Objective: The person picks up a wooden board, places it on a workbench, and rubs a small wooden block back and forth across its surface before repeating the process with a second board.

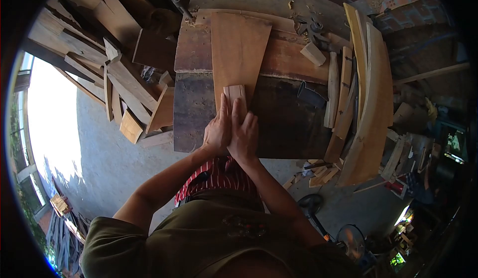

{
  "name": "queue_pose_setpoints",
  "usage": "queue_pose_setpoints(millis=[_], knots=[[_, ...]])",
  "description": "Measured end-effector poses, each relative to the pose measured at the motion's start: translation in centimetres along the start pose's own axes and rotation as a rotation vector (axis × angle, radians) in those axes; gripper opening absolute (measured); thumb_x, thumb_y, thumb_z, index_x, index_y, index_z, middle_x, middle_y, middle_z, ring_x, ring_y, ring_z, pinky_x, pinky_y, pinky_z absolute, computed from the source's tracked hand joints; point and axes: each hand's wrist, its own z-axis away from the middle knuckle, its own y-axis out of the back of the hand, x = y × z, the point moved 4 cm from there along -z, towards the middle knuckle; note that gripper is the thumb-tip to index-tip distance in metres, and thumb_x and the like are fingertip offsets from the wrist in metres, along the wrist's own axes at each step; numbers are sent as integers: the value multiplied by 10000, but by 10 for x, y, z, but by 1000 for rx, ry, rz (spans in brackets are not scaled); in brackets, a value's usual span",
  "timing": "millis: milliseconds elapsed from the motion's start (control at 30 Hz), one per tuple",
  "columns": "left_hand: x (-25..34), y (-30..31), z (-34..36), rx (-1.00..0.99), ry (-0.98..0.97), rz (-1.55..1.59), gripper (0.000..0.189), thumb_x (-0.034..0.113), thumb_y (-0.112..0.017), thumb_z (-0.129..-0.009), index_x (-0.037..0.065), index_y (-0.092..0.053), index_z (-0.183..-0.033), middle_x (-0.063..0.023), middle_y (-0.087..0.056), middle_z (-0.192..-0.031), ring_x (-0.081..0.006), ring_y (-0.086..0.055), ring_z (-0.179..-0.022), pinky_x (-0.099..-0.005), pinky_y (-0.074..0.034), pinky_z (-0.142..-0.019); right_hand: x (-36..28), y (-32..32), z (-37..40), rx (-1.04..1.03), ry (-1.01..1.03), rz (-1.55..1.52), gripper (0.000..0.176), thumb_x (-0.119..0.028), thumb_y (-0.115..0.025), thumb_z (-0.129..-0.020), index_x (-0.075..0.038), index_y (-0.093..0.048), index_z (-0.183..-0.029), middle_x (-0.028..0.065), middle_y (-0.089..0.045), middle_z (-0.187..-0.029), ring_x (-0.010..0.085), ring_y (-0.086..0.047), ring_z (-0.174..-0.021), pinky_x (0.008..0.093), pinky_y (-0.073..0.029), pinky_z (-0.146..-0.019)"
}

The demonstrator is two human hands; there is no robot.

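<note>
A small pale wooden block [234,92] lies on the near part of a tapered wooden board [240,44], which is wider at its far end. Pressed against the block's left side and near end is my left hand [217,132], its index finger stretched forward along it. My right hand [242,137] grips the block from the right, fingers bent over its near end and against my left hand. The underside of the block is hidden. Beneath the board is a dark, worn workbench [291,123].
A metal clamp or rod [179,4] stands at the bench's far left corner. A small wood offcut [313,54], a curved dark piece [312,95] and long wood strips [343,89] lie to the right. Scrap boards [127,79] lean at left; a fan [351,240] stands lower right.
</note>
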Motion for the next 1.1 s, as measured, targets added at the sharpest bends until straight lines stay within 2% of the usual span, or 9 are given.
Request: queue_pose_setpoints(millis=[267,333,433,500,567,633,800,933,1100], knots=[[60,68,-194,-9,-205,-73,748,247,-418,-968,52,26,-1539,-287,-456,-1401,-422,-540,-1196,-471,-460,-944,38,-9,-187,201,-94,-3,739,-274,-673,-813,-24,-357,-1433,198,-507,-954,324,-543,-846,395,-479,-726],[79,82,-239,98,-402,-95,709,288,-385,-987,89,5,-1545,-268,-473,-1398,-420,-531,-1211,-472,-437,-977,53,-19,-234,252,-100,-6,735,-291,-673,-813,-31,-356,-1424,227,-521,-993,347,-557,-882,405,-489,-753],[73,84,-317,148,-459,-165,677,334,-355,-1002,131,-13,-1550,-265,-501,-1375,-407,-525,-1229,-464,-415,-1011,69,-29,-283,273,-120,-29,733,-309,-666,-816,-35,-353,-1419,248,-528,-1020,374,-564,-910,430,-492,-781],[61,82,-348,252,-733,-76,562,147,-336,-1011,-46,-132,-1498,-316,-453,-1383,-446,-568,-1134,-471,-471,-926,70,-33,-287,292,-133,-21,736,-320,-664,-815,-36,-352,-1418,253,-530,-1028,385,-566,-919,445,-492,-793],[58,78,-344,343,-846,-145,598,213,-344,-1017,0,-100,-1519,-311,-473,-1368,-448,-569,-1139,-478,-460,-938,68,-31,-283,291,-121,15,747,-339,-659,-820,-35,-344,-1425,261,-529,-1047,386,-559,-921,458,-484,-806],[90,92,-263,106,-306,-70,675,364,-352,-1005,153,-19,-1552,-264,-520,-1356,-393,-521,-1243,-452,-403,-1028,59,-24,-258,290,-106,4,750,-337,-661,-816,-42,-346,-1429,250,-527,-1037,376,-554,-917,451,-482,-799],[36,43,-125,82,-167,-120,743,287,-408,-972,146,38,-1549,-288,-573,-1262,-417,-598,-1110,-471,-468,-932,18,-3,-115,198,-107,-14,698,-271,-657,-820,-66,-383,-1428,167,-489,-933,302,-529,-834,374,-467,-710],[-7,6,2,34,-71,-75,791,210,-457,-938,17,33,-1528,-317,-571,-1230,-442,-622,-1023,-486,-505,-837,-11,1,5,23,-48,-6,726,-211,-620,-828,-54,-337,-1478,168,-478,-951,293,-516,-813,368,-461,-710],[-16,0,24,21,-68,-94,798,209,-458,-934,0,36,-1524,-327,-592,-1178,-447,-626,-999,-482,-504,-824,-15,-1,26,-50,-13,-89,771,-209,-638,-801,-44,-319,-1483,180,-490,-977,295,-520,-814,365,-464,-710]])
